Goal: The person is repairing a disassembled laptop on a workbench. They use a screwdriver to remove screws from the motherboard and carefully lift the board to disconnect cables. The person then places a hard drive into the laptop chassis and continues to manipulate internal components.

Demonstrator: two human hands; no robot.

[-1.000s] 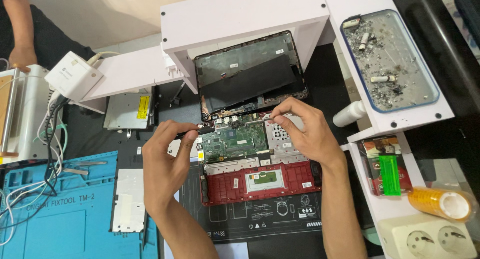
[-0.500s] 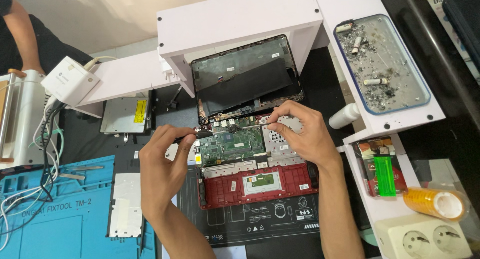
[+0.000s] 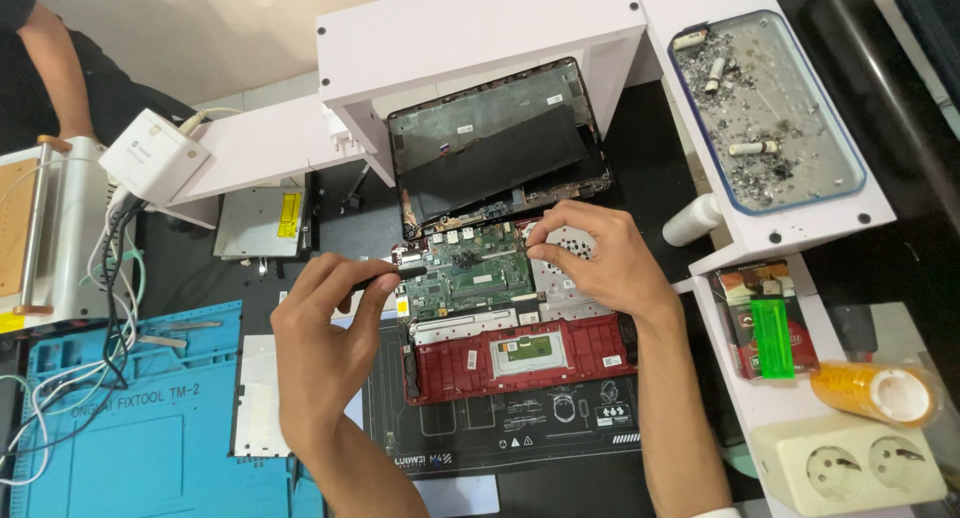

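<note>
The opened laptop (image 3: 500, 288) remains on the black mat (image 3: 520, 428); both hands stay at its green circuit board (image 3: 470, 273). The left hand (image 3: 325, 328) grips a black tool (image 3: 395, 275), the right hand (image 3: 590, 263) pinches at the board's edge. A yellow-labelled drive (image 3: 262, 221) lies left; a green lighter (image 3: 772, 338) rests on a red-brown packet (image 3: 745, 288), right.

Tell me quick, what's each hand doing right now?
Left hand: closed on a thin black tool.
Right hand: fingertips pinched at the green circuit board; whether it holds anything cannot be told.

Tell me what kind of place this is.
Most likely an electronics repair bench: an opened laptop with its green circuit board bared, a blue repair mat, and a removed disc drive beside it.
</note>
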